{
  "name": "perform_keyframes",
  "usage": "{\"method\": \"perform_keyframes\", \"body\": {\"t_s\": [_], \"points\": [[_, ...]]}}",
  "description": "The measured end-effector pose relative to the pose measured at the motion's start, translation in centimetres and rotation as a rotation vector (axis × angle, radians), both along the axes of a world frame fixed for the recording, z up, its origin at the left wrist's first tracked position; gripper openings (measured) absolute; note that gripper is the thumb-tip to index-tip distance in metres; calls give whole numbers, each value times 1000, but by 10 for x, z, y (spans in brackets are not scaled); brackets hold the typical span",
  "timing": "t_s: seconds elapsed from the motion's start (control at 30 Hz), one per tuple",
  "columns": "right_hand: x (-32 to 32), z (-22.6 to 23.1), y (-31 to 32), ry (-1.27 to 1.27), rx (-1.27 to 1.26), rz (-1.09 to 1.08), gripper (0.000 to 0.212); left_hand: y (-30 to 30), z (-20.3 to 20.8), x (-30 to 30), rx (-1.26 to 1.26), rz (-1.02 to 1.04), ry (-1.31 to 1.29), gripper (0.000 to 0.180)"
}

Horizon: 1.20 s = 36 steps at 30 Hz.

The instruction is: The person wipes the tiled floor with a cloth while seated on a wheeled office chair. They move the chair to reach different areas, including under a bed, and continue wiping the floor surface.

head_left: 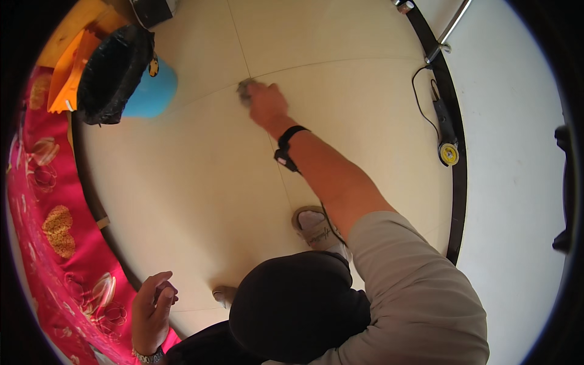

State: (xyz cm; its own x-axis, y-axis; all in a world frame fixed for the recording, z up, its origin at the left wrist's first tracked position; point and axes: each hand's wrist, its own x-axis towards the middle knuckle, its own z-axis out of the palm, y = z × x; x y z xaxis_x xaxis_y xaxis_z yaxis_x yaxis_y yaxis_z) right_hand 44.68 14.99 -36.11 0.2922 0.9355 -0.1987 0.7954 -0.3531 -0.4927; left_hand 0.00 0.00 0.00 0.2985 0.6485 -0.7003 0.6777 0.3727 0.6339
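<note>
My right hand reaches out over the floor with its fingers closed on a crumpled grey cloth. Cloth and fingers are slightly blurred, and the cloth appears pressed to the tiles beside a joint line. A black band with a small device circles that wrist. Close to the bed's edge at lower left is my left hand, its fingers curled inward. What lies inside those fingers, if anything, is hidden. A metal watch band shows at the left wrist.
Cream floor tiles spread between a red floral bed cover on the left and a white wall on the right. A blue bin with a black liner stands at upper left by an orange bag. A black corded tool lies along the skirting.
</note>
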Motion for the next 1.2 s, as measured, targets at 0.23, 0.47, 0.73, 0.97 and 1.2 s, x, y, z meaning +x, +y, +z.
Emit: {"method": "perform_keyframes", "body": {"t_s": [0.23, 0.47, 0.73, 0.97, 1.2], "points": [[8, 43, -36, 911, -53, -86, 54, -3, -3, 3, 70, -26, -59, 34], [147, 41, -228, 697, 202, -464, 54, -20, 16, -18, 65, 87, -57, 32], [252, -1, -334, -80, 64, -891, 57, -18, 19, -9, 57, 46, -32, 32], [92, -68, -198, -446, 119, -429, 71, -13, 10, -3, 41, 19, -30, 38], [-81, -13, -145, -120, 66, 23, 75, -25, 27, -2, 99, 12, -26, 36]]}}
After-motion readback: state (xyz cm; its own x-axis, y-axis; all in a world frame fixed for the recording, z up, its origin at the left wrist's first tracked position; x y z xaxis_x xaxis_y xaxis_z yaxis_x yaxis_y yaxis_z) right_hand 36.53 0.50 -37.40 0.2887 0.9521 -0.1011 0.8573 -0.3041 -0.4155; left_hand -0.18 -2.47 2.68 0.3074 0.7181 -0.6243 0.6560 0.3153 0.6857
